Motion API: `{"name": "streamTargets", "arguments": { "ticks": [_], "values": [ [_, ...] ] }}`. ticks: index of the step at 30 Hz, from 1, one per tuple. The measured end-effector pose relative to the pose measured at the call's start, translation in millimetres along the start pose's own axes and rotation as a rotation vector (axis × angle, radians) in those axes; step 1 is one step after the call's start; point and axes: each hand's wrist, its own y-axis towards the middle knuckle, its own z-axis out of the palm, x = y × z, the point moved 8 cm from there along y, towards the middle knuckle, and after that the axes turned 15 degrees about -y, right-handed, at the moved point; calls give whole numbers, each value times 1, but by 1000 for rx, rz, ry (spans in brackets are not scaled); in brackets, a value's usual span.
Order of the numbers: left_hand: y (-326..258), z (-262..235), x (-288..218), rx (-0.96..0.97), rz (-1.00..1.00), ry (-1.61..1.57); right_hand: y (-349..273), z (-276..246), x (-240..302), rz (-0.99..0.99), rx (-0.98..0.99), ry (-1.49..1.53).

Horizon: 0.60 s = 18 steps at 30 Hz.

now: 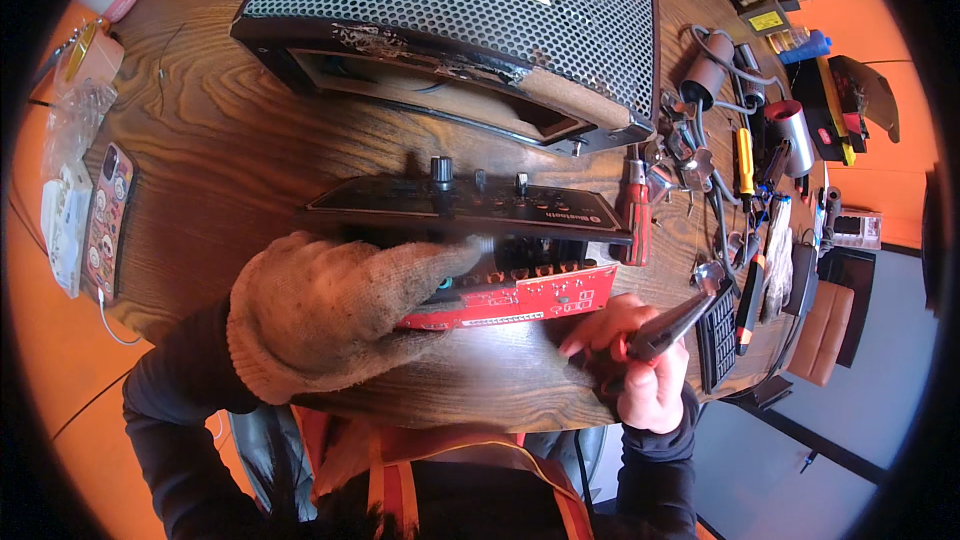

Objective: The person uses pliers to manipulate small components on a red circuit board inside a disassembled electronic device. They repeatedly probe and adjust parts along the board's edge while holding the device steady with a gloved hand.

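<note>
My left hand [310,310], in a worn knitted glove, grips a black amplifier control panel [470,208] with knobs along its upper side. A red circuit board [520,298] is fixed below the panel, and the glove's thumb lies between the two. In my bare right hand [650,390] is a pair of needle-nose pliers [668,328], its jaws pointing up and right, away from the board. The handles are mostly hidden by my fingers, with a bit of red showing. Beyond the panel stands a speaker box [450,25] with a metal mesh and an opening in its near side.
Right of the panel lies a red screwdriver [637,205]. Farther right are a yellow-handled screwdriver [744,162], grey cables, metal cylinders [790,135] and a black slotted tray [718,340]. A phone [108,215] with a charging cable and a plastic bag [75,125] lie at the left edge.
</note>
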Motion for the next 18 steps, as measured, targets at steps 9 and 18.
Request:
{"name": "streamTargets", "arguments": {
  "ticks": [9,18],
  "values": [
    [-8,3,3,-83,75,331,-3,-4,-1,-90,-168,221],
    [-8,6,4,-115,91,412,-1,7,-3,-86,1,-91]
  ]
}}
